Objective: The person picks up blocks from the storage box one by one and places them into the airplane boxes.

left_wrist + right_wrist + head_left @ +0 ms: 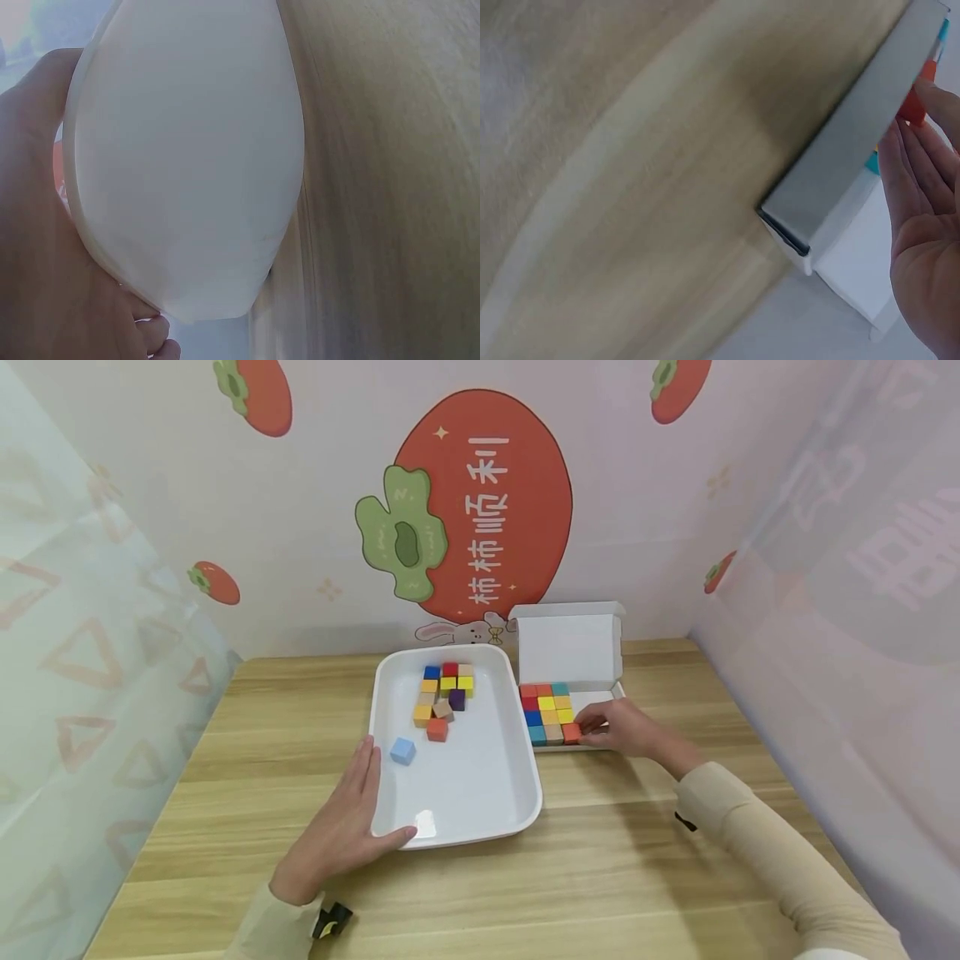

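My right hand pinches an orange-red cube between thumb and fingers, at the front row of a white cardboard box. Coloured cubes fill the box's left part in rows, and its lid stands up behind. In the right wrist view, the box's front wall partly hides that cube. My left hand rests at the near left corner of a white tray, fingers straight along the side and thumb at the front rim. Inside the tray lie a light blue cube, an orange-red one and several others farther back.
A wooden table carries the tray and the box, which stand side by side near its back edge. Behind is a printed wall covering, and pale sheets rise at both sides.
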A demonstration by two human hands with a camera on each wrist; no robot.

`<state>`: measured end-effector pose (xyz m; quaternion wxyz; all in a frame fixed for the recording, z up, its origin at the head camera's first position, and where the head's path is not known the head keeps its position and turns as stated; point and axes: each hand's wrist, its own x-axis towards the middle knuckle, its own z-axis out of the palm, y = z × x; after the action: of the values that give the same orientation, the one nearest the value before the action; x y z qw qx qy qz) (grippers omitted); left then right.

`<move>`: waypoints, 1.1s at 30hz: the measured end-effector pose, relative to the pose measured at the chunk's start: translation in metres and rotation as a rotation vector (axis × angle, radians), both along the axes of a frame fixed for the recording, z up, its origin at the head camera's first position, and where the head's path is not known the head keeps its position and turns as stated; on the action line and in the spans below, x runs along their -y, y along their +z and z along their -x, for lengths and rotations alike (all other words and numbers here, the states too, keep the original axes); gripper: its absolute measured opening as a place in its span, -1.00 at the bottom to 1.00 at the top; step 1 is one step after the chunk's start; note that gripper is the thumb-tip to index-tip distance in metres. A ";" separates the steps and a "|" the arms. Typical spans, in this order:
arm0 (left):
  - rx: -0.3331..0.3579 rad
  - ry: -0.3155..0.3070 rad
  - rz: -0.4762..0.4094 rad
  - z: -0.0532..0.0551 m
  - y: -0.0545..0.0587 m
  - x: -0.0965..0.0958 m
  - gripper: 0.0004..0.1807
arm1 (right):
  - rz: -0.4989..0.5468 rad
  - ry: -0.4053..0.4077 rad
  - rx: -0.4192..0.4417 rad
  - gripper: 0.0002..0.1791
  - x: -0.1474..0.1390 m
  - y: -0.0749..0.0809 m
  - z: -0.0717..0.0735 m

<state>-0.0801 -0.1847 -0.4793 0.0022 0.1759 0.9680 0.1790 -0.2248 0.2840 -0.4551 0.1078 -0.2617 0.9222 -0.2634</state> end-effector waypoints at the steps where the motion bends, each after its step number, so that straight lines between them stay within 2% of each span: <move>1: -0.001 0.001 0.001 0.000 0.000 0.000 0.41 | 0.012 -0.015 0.009 -0.69 0.000 -0.002 0.001; 11: 0.016 0.008 0.011 0.000 0.001 -0.001 0.41 | 0.139 -0.214 0.181 -0.69 0.002 -0.009 0.001; 15: 0.017 0.009 0.009 0.000 0.000 -0.001 0.41 | 0.114 -0.233 0.183 -0.66 0.005 -0.006 0.001; 19: 0.008 0.004 0.009 0.001 0.001 0.000 0.41 | 0.046 -0.210 0.102 -0.65 0.012 0.011 0.009; 23: -0.004 -0.002 -0.002 0.002 0.001 0.001 0.41 | 0.028 -0.217 0.026 -0.63 0.030 0.038 0.022; 28: -0.023 -0.012 -0.010 0.003 -0.001 0.001 0.41 | 0.056 -0.215 0.018 -0.58 0.065 0.066 0.039; 33: -0.030 -0.007 -0.011 0.002 -0.002 0.001 0.40 | 0.083 -0.184 0.009 -0.60 0.106 0.076 0.056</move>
<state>-0.0816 -0.1860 -0.4814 -0.0125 0.1820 0.9663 0.1817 -0.2808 0.1775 -0.3794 0.0762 -0.1790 0.9301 -0.3115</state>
